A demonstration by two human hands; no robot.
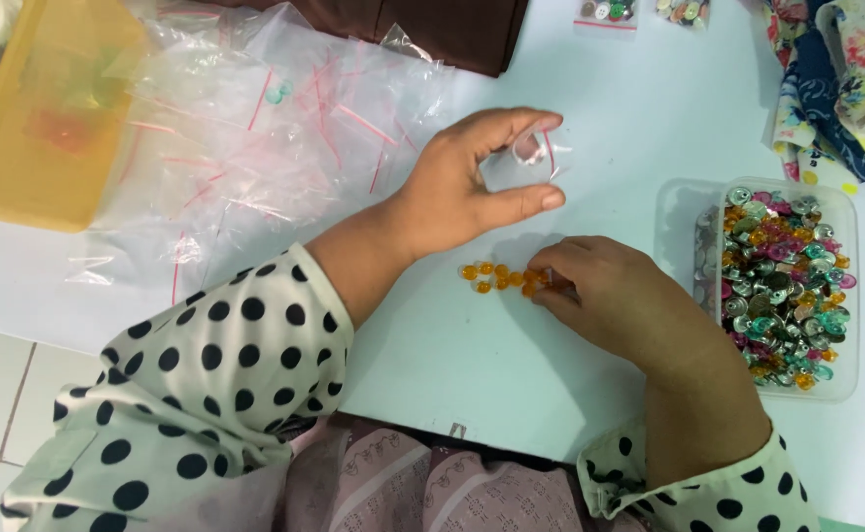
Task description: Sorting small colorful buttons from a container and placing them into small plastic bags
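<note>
Left hand [462, 187] pinching small bag [531, 158], right hand [610, 296] on orange beads [496, 276]

On the desk [649, 108], a row of small beads [496, 276] lies in the middle, just below the left hand [462, 182], which holds a small bag [531, 153], and right against the right hand [615, 296]. To the right sits a tub [846, 296] with buttons [777, 286] in it. Far left, a heap of bags [255, 138] lies beside a box [48, 108].
</note>
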